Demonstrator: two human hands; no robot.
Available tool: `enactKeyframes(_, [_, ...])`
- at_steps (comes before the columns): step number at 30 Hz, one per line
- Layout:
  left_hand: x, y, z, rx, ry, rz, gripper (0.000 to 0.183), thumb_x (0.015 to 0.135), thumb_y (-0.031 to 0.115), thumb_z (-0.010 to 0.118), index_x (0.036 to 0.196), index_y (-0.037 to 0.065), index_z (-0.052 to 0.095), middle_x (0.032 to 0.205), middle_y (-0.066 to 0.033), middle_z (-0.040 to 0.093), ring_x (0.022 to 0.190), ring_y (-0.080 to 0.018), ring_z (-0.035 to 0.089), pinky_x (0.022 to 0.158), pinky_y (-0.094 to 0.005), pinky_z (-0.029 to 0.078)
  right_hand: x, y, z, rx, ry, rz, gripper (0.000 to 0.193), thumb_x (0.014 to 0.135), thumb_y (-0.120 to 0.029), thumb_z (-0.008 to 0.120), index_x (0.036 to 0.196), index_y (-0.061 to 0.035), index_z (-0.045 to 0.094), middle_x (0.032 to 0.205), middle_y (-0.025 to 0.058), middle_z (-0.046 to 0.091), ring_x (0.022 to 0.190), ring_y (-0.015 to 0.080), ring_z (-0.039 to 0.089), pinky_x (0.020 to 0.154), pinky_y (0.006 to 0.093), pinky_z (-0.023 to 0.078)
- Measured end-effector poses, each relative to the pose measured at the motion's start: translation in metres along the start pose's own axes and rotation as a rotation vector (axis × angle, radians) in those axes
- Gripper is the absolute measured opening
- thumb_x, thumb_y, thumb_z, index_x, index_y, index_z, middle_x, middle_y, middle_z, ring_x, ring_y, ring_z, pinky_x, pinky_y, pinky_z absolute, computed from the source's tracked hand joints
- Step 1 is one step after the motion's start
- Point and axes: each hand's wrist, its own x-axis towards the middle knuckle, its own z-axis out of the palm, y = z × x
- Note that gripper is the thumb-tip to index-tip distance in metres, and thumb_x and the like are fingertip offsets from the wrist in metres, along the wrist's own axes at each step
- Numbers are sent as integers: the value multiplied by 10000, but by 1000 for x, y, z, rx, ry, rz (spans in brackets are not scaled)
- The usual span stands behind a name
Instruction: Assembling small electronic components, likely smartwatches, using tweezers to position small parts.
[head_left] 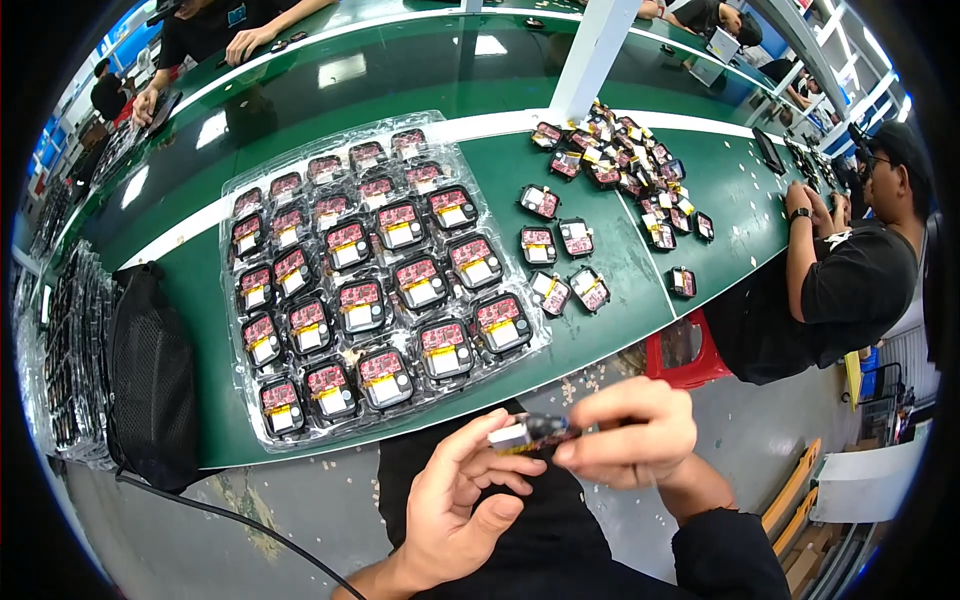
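Note:
Above my lap, in front of the table edge, my right hand (635,430) pinches a small black electronic housing (530,432) between thumb and fingers. The housing is tilted and blurred, with a white block and a bit of yellow showing. My left hand (468,495) is palm up beside it, fingers spread and half curled, thumb apart. Its fingertips are close to or touching the white block; which, I cannot tell. On the table, a clear plastic tray (235,385) carries rows of similar square black housings (421,281) with red circuit boards, white blocks and yellow strips.
Right of the tray, several loose housings (577,238) lie near a heap of more housings (640,165). A white post (592,60) rises behind. A black mesh bag (150,375) and stacked trays (65,350) stand left. A co-worker (850,260) sits right, by a red stool (685,350).

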Motion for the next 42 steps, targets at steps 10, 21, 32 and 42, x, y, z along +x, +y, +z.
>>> enactKeyframes(10, [-6, 5, -8, -33, 84, -5, 514, 1017, 273, 649, 1344, -102, 521, 1308, -233, 610, 1063, -181, 644, 801, -283, 542, -44, -6, 66, 98, 152, 43, 191, 763, -15, 853, 930, -67, 777, 945, 131, 733, 618, 159, 683, 573, 259, 557])
enactKeyframes(21, [-5, 9, -9, 141, 317, 37, 539, 936, -36, 665, 1422, -44, 431, 1182, -235, 681, 1068, -224, 680, 913, -327, 559, -40, -5, 51, 447, 12, 398, 452, 826, -165, 838, 1171, 52, 645, 1049, 133, 642, 607, 46, 457, 502, 213, 363])
enactKeyframes(32, [-1, 19, -20, 347, 232, -21, 448, 932, -65, 663, 1369, -73, 567, 1166, -129, 653, 901, -96, 631, 746, -234, 537, 4, -22, 13, -66, -303, 319, 555, 853, 8, 735, 1382, -43, 575, 908, 109, 682, 721, 280, 675, 650, 362, 557])
enactKeyframes(42, [-2, 20, -24, 559, 190, -4, 456, 918, -49, 690, 1365, -51, 597, 1165, -115, 638, 783, -36, 566, 620, -190, 459, 20, -26, 5, -568, -318, 0, 196, 780, -140, 784, 942, -60, 708, 864, 23, 707, 584, 121, 629, 490, 277, 491])
